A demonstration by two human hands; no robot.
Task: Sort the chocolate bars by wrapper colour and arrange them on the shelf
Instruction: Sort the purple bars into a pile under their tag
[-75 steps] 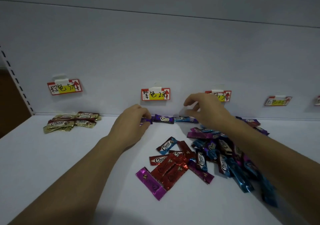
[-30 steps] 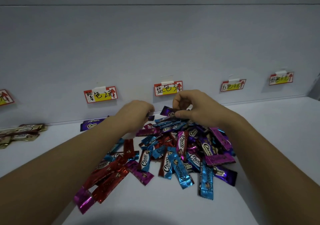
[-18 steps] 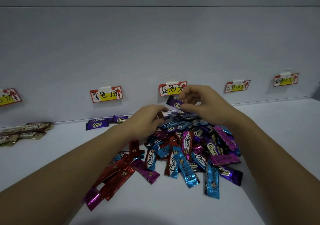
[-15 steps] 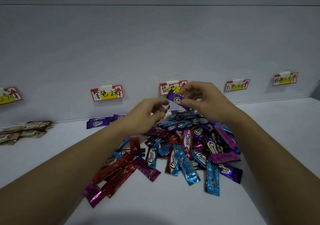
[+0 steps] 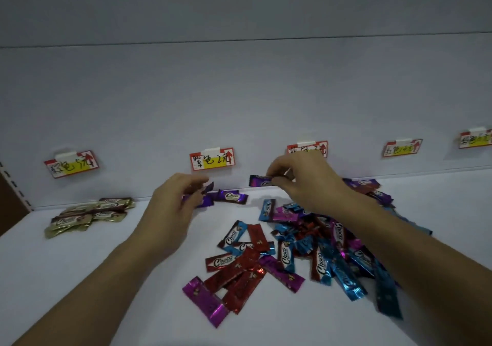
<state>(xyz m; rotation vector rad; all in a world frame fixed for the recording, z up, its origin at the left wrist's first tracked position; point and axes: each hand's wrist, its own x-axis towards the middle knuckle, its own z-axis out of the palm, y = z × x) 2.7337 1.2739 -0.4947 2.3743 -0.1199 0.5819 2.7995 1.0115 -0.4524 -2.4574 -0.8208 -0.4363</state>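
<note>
White shelf (image 5: 80, 266), purple chocolate bar (image 5: 259, 180) pinched by right hand (image 5: 300, 180) near its back edge, left hand (image 5: 173, 204) pinching second purple bar (image 5: 208, 187) beside laid purple bar (image 5: 230, 196) under price tag (image 5: 212, 159), mixed pile (image 5: 306, 239) in front, gold bars (image 5: 87, 215) at left

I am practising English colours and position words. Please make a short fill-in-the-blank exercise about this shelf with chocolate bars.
1. The bar in the right hand has a ___ wrapper.
2. The gold bars lie at the shelf's far ___.
3. The back wall carries ___ price labels.

Missing words: purple, left, five.
</note>
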